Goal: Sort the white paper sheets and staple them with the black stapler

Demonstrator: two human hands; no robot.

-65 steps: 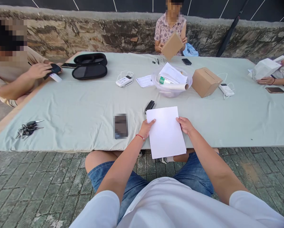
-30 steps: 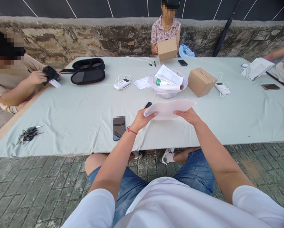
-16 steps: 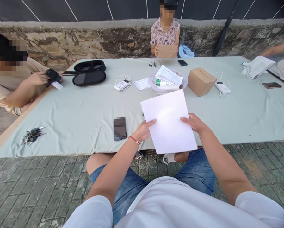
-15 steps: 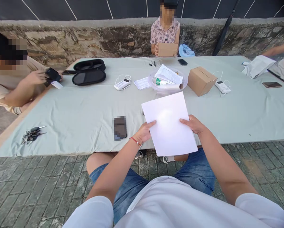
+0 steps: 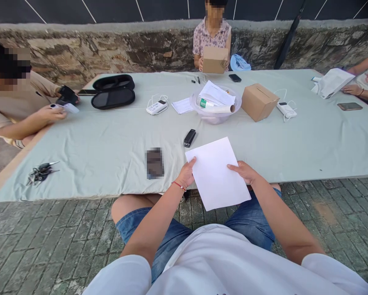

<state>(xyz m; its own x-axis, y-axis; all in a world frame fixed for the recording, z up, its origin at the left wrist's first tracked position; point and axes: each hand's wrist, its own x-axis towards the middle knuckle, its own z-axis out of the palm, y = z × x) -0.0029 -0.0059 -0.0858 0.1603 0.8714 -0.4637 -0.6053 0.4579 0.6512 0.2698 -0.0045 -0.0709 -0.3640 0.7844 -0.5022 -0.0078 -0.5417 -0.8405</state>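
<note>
Fingers (image 5: 192, 161) of the left hand (image 5: 185, 175) pinch the left edge of a blank white sheet (image 5: 216, 172), and the right hand (image 5: 244, 172) grips its right edge, thumb on top. Both hands hold the sheet flat and unfolded over the near edge of the tabletop (image 5: 110, 143), half above the lap. No crease or mark shows on it, so by my judgement any folding or writing remains undone. A black clip-like object (image 5: 189, 137) and a phone (image 5: 154, 163) lie just beyond.
</note>
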